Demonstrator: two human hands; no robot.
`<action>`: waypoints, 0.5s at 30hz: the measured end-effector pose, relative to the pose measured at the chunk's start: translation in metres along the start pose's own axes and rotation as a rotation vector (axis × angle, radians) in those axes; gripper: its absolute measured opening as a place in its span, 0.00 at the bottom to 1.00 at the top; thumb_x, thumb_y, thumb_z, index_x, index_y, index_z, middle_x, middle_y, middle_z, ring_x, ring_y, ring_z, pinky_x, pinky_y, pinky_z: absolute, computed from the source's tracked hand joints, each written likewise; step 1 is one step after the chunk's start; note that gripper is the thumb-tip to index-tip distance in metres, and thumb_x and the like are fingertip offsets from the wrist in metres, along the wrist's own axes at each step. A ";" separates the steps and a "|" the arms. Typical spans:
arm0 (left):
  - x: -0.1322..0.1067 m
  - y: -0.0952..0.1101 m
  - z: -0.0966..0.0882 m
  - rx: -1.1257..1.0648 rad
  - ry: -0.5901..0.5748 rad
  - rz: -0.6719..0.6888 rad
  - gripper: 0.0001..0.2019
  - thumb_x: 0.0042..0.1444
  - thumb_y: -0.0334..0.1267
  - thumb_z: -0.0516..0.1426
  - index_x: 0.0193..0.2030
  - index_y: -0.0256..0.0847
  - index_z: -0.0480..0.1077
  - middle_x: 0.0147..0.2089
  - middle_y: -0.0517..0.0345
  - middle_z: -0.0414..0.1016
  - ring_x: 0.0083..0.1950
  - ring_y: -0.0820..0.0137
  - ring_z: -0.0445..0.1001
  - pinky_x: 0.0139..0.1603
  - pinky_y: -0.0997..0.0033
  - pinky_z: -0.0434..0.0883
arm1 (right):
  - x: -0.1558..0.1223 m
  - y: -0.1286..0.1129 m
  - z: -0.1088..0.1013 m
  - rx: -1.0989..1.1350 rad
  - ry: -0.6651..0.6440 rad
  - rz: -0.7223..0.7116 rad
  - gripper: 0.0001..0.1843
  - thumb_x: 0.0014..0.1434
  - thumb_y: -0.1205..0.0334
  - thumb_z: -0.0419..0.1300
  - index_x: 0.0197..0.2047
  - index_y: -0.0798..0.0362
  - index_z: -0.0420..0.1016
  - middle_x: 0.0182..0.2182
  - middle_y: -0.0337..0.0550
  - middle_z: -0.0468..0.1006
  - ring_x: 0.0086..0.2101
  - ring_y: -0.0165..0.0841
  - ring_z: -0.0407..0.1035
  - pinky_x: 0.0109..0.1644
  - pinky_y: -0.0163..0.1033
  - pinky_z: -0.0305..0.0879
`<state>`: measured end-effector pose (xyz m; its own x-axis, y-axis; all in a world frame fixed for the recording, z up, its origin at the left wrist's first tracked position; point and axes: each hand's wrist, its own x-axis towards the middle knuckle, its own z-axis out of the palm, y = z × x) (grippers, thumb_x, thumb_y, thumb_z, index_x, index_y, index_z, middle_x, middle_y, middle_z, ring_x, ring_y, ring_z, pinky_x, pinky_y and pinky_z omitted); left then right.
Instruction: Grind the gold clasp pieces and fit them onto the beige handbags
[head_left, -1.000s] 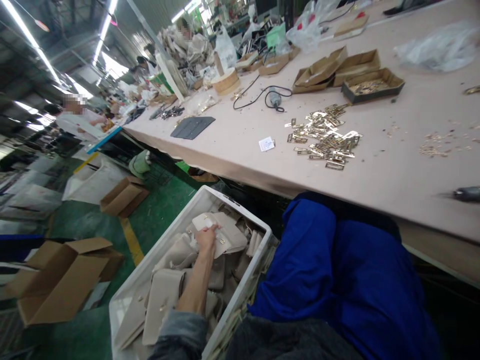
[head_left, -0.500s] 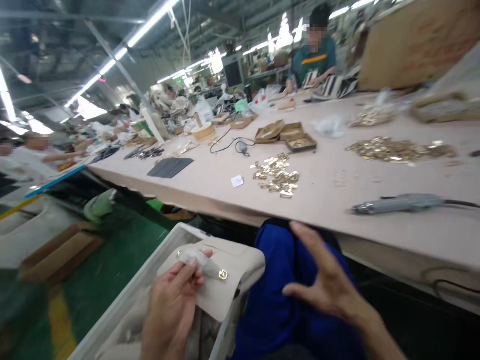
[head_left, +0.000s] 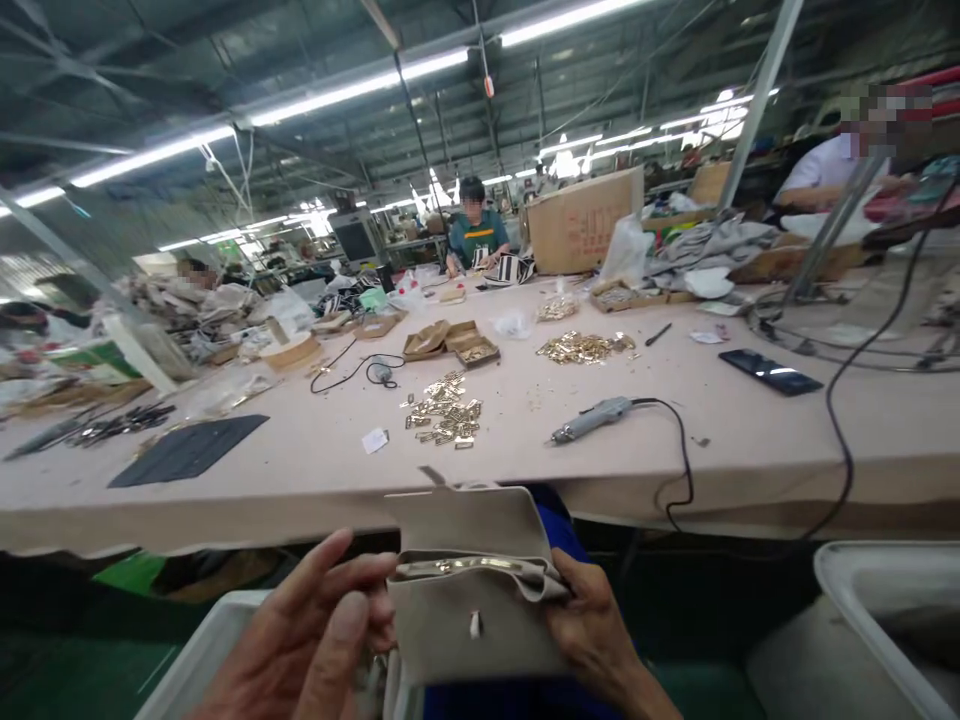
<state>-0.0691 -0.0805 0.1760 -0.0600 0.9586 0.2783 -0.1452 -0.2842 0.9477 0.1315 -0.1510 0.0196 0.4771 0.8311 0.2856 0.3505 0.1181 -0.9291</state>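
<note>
A beige handbag (head_left: pixel 472 625) is held over my lap at the table's front edge, its flap (head_left: pixel 469 520) raised and its mouth towards me. A gold zipper runs across the opening, and a small metal clasp (head_left: pixel 475 625) sits on the front panel. My right hand (head_left: pixel 592 610) grips the bag's right side, with the thumb near the upper corner. My left hand (head_left: pixel 322 620) is at the left side, fingers apart, fingertips close to the bag's edge; whether they touch it I cannot tell.
On the table (head_left: pixel 300 450) lie gold metal fittings (head_left: pixel 446 412) in piles, a grey electric screwdriver (head_left: pixel 592 420) with a cord, a phone (head_left: pixel 771 371) and a dark sheet (head_left: pixel 191 450). White bins (head_left: pixel 217 640) stand low on both sides. A co-worker (head_left: pixel 478 235) sits across the table.
The view has swung right. My left hand, earlier pinching clear plastic at a bag flap over the bin, now has its fingers apart. My right hand, earlier open, grips a bag with its flap raised.
</note>
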 end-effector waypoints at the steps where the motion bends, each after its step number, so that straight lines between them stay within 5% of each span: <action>1: 0.002 -0.006 0.001 -0.001 0.013 0.006 0.26 0.46 0.48 0.72 0.53 0.46 0.79 0.38 0.51 0.84 0.28 0.63 0.76 0.22 0.68 0.75 | -0.007 0.004 -0.005 -0.012 0.018 0.059 0.07 0.57 0.60 0.60 0.32 0.53 0.76 0.27 0.42 0.75 0.28 0.35 0.69 0.31 0.34 0.61; 4: 0.011 -0.032 0.010 -0.008 -0.072 -0.130 0.28 0.49 0.47 0.71 0.54 0.38 0.75 0.31 0.52 0.82 0.23 0.69 0.72 0.20 0.73 0.71 | -0.027 0.021 -0.015 -0.017 -0.001 0.164 0.12 0.58 0.53 0.64 0.34 0.54 0.78 0.28 0.43 0.76 0.31 0.37 0.70 0.33 0.35 0.62; 8: 0.023 -0.063 0.031 -0.084 -0.313 -0.516 0.30 0.57 0.53 0.65 0.59 0.32 0.69 0.29 0.47 0.81 0.21 0.64 0.75 0.19 0.70 0.72 | -0.050 0.034 -0.024 0.038 -0.054 0.200 0.17 0.59 0.48 0.65 0.35 0.55 0.79 0.29 0.42 0.76 0.31 0.37 0.69 0.33 0.35 0.62; 11: 0.024 -0.069 0.046 -0.192 -0.412 -0.703 0.25 0.67 0.53 0.54 0.52 0.29 0.71 0.31 0.39 0.81 0.25 0.62 0.79 0.24 0.68 0.76 | -0.065 0.030 -0.027 0.023 -0.047 0.187 0.17 0.59 0.47 0.65 0.37 0.54 0.81 0.29 0.41 0.76 0.31 0.37 0.69 0.34 0.35 0.63; 15: 0.018 -0.067 0.059 -0.197 -0.401 -0.776 0.19 0.69 0.47 0.55 0.40 0.30 0.73 0.31 0.37 0.81 0.25 0.63 0.80 0.24 0.70 0.77 | -0.081 0.024 -0.029 -0.002 0.024 0.213 0.17 0.56 0.47 0.67 0.37 0.54 0.82 0.31 0.42 0.77 0.34 0.40 0.71 0.37 0.36 0.65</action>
<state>-0.0016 -0.0437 0.1267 0.4697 0.8056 -0.3612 -0.1702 0.4840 0.8583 0.1245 -0.2313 -0.0193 0.5596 0.8241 0.0881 0.2408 -0.0599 -0.9687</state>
